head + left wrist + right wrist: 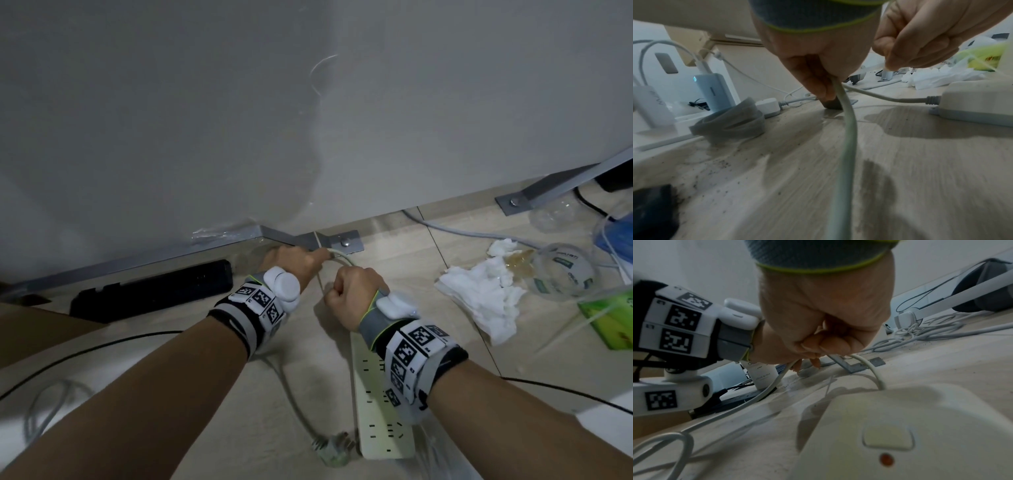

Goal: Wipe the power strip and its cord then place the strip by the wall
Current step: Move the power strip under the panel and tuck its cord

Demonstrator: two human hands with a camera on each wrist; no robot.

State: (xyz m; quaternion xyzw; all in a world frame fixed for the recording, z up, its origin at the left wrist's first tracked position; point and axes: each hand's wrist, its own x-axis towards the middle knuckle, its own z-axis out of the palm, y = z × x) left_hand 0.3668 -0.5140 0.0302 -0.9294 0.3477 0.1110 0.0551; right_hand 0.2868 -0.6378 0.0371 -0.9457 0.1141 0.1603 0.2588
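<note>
The white power strip point(376, 421) lies on the wooden floor, pointing away from me toward the wall point(239, 120); its switch end fills the right wrist view point(900, 426). Its pale cord point(344, 257) arcs from the strip up into my left hand point(294, 263), which grips it just above the floor point(846, 129). From there it runs back to the plug point(332, 450) lying beside the strip. My right hand point(352, 294) is a fist right of the left, pinching a thin pale strand point(887, 66). No cloth shows in either hand.
Crumpled white tissues point(479, 298) lie on the floor to the right, with a tape roll point(565, 270) and a green pack point(613, 318) beyond. A black power strip point(154, 291) lies along the wall at left. A metal bracket point(342, 241) sits ahead of my hands.
</note>
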